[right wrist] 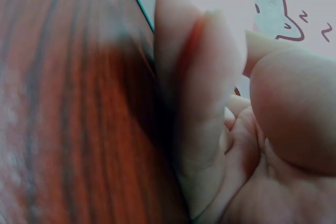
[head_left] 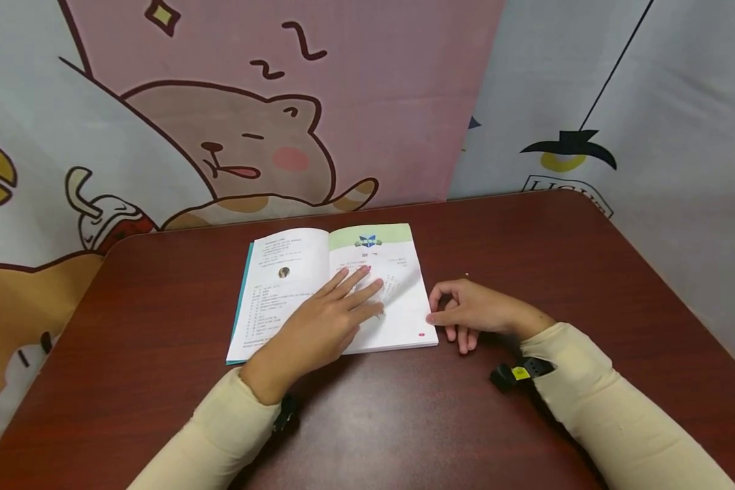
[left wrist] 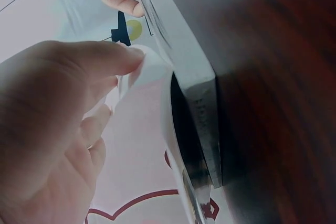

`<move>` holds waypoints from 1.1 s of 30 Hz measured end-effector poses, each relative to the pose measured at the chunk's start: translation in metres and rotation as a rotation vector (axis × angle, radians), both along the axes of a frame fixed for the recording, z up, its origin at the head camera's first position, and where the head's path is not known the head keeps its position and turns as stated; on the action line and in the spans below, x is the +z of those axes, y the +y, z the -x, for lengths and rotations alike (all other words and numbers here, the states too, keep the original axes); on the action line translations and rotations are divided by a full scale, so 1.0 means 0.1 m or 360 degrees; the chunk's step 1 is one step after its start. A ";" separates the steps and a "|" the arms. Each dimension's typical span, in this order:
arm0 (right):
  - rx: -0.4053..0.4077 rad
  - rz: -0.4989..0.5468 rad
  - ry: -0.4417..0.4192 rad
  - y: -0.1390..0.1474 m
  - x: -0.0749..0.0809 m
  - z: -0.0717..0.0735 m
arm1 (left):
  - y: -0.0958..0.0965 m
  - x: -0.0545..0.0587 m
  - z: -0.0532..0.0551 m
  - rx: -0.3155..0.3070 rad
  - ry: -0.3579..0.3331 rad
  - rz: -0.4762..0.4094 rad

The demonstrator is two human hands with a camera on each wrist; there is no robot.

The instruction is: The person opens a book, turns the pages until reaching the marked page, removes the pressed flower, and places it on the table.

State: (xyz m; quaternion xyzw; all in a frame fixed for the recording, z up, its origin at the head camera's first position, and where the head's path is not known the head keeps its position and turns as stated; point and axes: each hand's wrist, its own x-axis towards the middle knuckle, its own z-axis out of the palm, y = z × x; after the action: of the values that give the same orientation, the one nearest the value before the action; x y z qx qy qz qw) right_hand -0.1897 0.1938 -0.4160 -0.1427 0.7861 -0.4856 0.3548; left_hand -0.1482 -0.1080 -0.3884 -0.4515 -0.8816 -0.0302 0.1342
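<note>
An open book [head_left: 306, 313] lies on the table, with text and a small round picture on its left page. Its right page [head_left: 404, 320] has a green band and a blue emblem at the top. My left hand [head_left: 321, 323] reaches across the middle of the book, straight fingers spread over the right page. In the left wrist view, the left hand [left wrist: 47, 119] is beside the lifted curve of a page, near the book's thick edge [left wrist: 194, 72]. At the lower right page edge, my right hand [head_left: 478, 309] pinches the page margin between thumb and bent index finger; its other fingers hang loosely.
The dark reddish-brown table [head_left: 404, 422] has rounded far corners. A cloth with cartoon animals [head_left: 239, 150] hangs right behind it. Each wrist carries a dark strap, the right strap [head_left: 520, 373] with a yellow label. A teal cover edge [head_left: 240, 306] shows along the book's left side.
</note>
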 end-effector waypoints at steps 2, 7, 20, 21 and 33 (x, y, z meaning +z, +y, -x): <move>-0.0002 0.0002 0.0004 0.00 0.01 0.00 | 0.00 0.00 0.01 0.0003 -0.0008 -0.0021; -0.0010 0.0004 0.0005 0.00 0.02 0.01 | 0.01 0.01 0.02 0.0015 -0.0023 -0.0007; 0.0010 0.0033 -0.0006 0.00 -0.02 -0.01 | -0.02 0.00 -0.01 0.0131 -0.0048 0.0038; 0.0010 0.0033 -0.0004 0.01 -0.01 -0.01 | -0.01 0.00 -0.01 0.0138 -0.0050 0.0039; 0.0019 0.0018 0.0010 0.00 -0.02 0.00 | -0.06 -0.01 0.01 0.0316 -0.0063 0.0061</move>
State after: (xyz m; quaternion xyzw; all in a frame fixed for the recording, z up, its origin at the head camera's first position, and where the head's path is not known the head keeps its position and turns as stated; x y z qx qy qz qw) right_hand -0.1899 0.1939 -0.4176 -0.1510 0.7834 -0.4876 0.3545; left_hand -0.1492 -0.1145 -0.3891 -0.3637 -0.9249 -0.0088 0.1105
